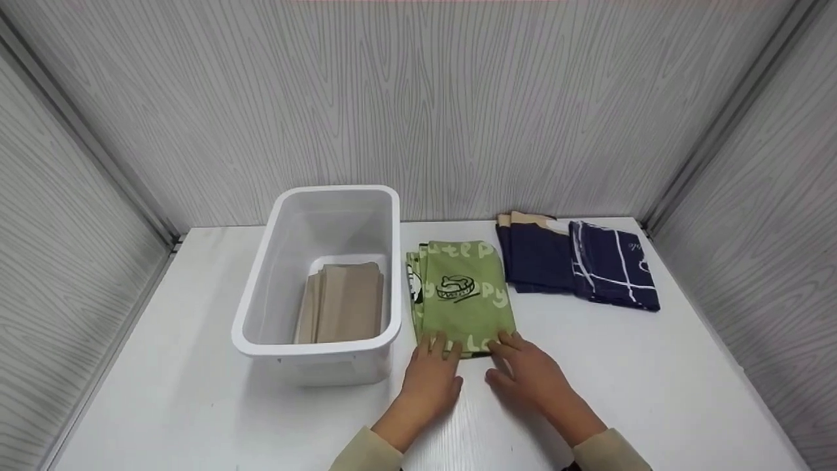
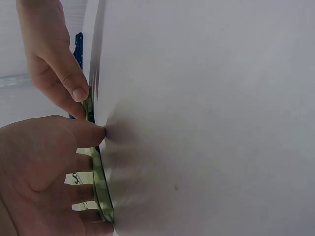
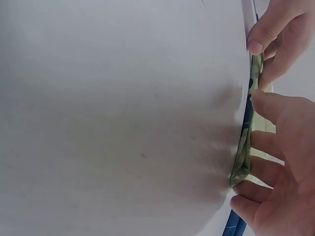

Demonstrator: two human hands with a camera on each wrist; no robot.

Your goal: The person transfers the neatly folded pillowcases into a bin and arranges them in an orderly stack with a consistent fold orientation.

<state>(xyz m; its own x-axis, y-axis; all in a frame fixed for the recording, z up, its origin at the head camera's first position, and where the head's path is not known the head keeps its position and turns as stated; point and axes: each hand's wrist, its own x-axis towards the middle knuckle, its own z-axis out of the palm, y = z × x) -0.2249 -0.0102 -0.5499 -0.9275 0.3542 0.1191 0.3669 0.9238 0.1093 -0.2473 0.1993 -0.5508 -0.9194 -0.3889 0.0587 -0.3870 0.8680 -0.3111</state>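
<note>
A folded green cloth (image 1: 464,314) with pale lettering and a black drawing lies flat on the table, just right of a white plastic bin. My left hand (image 1: 428,383) rests its extended fingers on the cloth's near left corner. At the near right corner, the fingertips of my right hand (image 1: 533,376) touch the cloth. Both thumbs stay in front of its near edge, apart from each other. In the left wrist view, the green cloth (image 2: 100,182) shows as a thin folded edge under the fingers. The right wrist view shows that layered edge of the cloth (image 3: 242,152) too.
The white bin (image 1: 261,347) holds folded tan cloth (image 1: 353,301). Behind and right of the green cloth lie a folded navy and tan cloth (image 1: 539,258) and a navy cloth with white lines (image 1: 611,265). Grey wood-grain panels (image 1: 418,111) enclose the white table (image 1: 163,392).
</note>
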